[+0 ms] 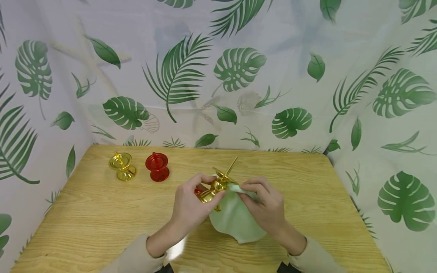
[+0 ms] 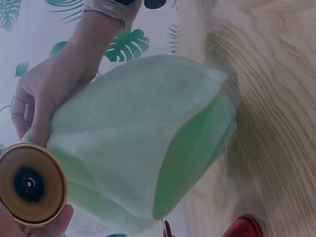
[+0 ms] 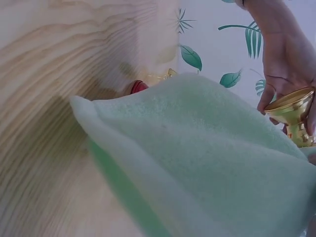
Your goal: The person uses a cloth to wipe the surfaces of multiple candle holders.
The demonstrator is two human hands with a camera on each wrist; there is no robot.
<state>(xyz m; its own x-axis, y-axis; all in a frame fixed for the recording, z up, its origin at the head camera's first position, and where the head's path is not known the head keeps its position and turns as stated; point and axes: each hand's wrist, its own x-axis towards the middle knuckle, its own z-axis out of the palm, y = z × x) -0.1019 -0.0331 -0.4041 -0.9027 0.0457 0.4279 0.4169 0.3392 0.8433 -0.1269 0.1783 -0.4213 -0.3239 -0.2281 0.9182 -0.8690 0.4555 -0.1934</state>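
My left hand [image 1: 191, 199] grips a gold candlestick [image 1: 218, 184] by its foot and stem, tilted, its dish and thin spike pointing up and right. In the left wrist view the round hollow underside of its foot [image 2: 32, 185] faces the camera. My right hand [image 1: 264, 204] pinches a pale green cloth [image 1: 235, 222] against the candlestick just under the dish. Most of the cloth hangs loosely below the hands. In the right wrist view the cloth [image 3: 197, 148] covers much of the frame and hides the right fingers.
Toward the back left of the wooden table [image 1: 136, 220], a gold candlestick [image 1: 126, 167] and a red candlestick [image 1: 158, 167] stand upright side by side. A bit of something red [image 1: 197, 191] shows behind the left hand, mostly hidden. Leaf-printed curtains [image 1: 239, 113] enclose the table's back and sides.
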